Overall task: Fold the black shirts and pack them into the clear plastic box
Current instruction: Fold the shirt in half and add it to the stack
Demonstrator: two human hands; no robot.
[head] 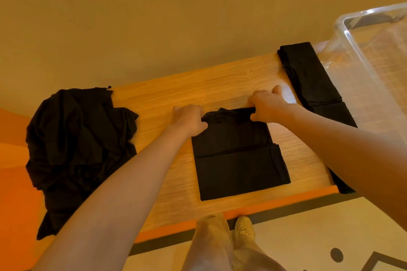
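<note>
Both hands (226, 114) pinching limp, rectangular black shirt (239, 154)

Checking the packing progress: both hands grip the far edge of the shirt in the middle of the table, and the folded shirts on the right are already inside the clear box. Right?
Not quite. The head view shows the folded shirts on the table beside the clear box, not inside. Both hands, left and right, do grip the middle shirt.

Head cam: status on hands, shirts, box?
Left hand and right hand both grip the far edge of the half-folded shirt. Folded shirts lie beside the clear box. Unfolded pile waits left. Nothing obstructing.
</note>
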